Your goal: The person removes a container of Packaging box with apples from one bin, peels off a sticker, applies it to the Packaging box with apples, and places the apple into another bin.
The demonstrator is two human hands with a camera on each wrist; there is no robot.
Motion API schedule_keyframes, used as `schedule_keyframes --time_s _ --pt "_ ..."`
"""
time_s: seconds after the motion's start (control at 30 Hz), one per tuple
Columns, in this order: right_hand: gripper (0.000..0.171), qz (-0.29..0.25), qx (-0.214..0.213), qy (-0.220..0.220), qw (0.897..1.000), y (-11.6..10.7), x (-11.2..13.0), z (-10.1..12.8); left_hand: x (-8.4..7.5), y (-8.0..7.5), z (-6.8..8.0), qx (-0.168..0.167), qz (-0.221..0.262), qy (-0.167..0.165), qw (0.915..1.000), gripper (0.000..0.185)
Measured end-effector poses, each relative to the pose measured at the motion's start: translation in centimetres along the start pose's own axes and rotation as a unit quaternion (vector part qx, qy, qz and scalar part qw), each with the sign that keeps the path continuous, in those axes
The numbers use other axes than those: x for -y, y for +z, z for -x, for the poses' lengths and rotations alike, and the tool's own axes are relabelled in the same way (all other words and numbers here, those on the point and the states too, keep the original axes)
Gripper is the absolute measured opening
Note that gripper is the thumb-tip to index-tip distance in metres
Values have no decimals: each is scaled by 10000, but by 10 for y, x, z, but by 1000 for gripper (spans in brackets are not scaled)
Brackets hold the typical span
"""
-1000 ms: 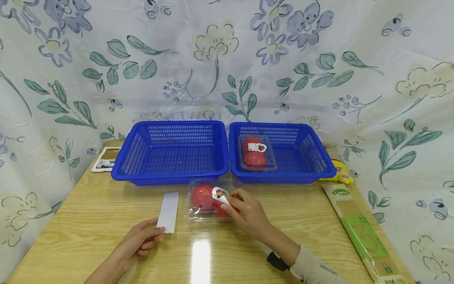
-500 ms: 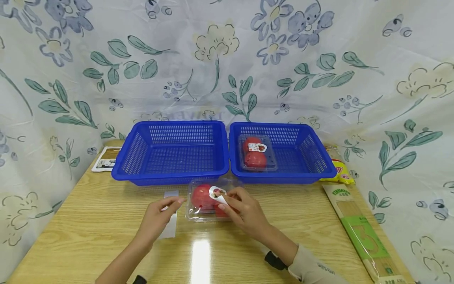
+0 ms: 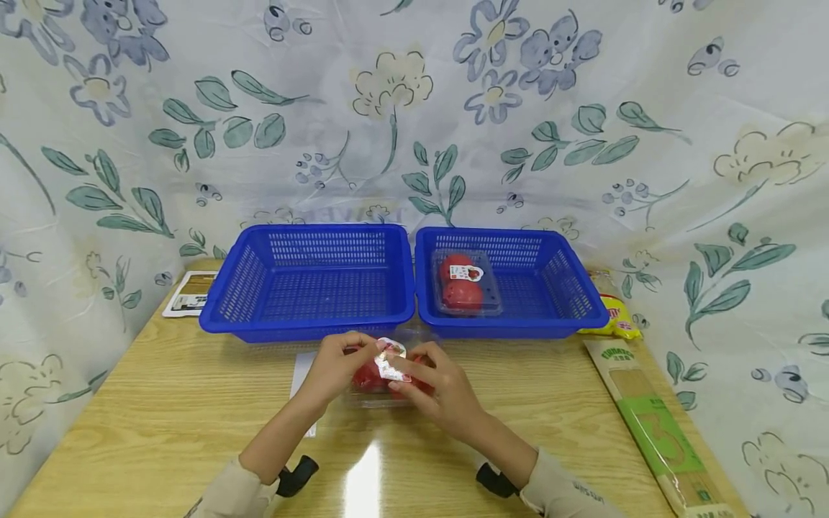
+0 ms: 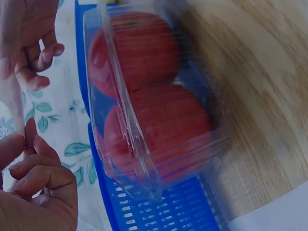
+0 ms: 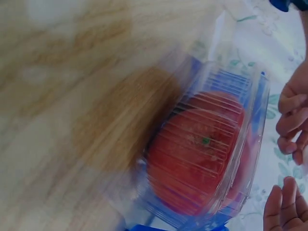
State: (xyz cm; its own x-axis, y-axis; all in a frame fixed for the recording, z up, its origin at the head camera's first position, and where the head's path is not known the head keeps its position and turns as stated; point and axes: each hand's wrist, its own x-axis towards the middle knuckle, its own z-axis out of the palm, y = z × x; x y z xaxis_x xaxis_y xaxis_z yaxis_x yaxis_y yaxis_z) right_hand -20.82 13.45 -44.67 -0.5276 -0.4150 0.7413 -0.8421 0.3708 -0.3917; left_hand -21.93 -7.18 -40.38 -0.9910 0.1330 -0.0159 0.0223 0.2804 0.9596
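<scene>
A white label sticker with a red print (image 3: 391, 361) is held up between both hands, above a clear plastic clamshell box (image 3: 382, 401) of red tomatoes (image 4: 159, 125). My left hand (image 3: 337, 368) pinches the sticker's left side with thumb and index finger. My right hand (image 3: 445, 394) has its thumb and index finger on the right side of it. In the left wrist view the pale sticker (image 4: 10, 98) stretches between the two hands. The closed box stands on the table beneath, and in the head view the hands hide much of it.
Two blue plastic baskets (image 3: 311, 324) stand side by side behind the box. The right one holds another labelled box of tomatoes (image 3: 463, 293). A white paper strip (image 3: 303, 370) lies left of the hands. Noodles (image 3: 657, 424), a yellow packet (image 3: 615, 316) and a white-edged pack (image 3: 188, 295) lie around the sides.
My left hand has left the paper strip on the table and moved right and up to the sticker. The sticker, earlier only in my right hand, is now spread between both hands.
</scene>
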Motion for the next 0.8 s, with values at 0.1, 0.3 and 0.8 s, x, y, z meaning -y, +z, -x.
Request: schedule_keyframes --time_s 0.1,0.3,0.8 --pt "35 -760 42 598 9953 -1 2 2 2 -2 -3 -53 52 101 9999 23" --pt "27 -1451 -408 2336 9606 -6 7 -3 3 -4 -8 -110 105 366 9992 25" --pt "8 -1223 -376 3635 9228 1 13 -17 4 1 -19 -117 -457 921 9946 24"
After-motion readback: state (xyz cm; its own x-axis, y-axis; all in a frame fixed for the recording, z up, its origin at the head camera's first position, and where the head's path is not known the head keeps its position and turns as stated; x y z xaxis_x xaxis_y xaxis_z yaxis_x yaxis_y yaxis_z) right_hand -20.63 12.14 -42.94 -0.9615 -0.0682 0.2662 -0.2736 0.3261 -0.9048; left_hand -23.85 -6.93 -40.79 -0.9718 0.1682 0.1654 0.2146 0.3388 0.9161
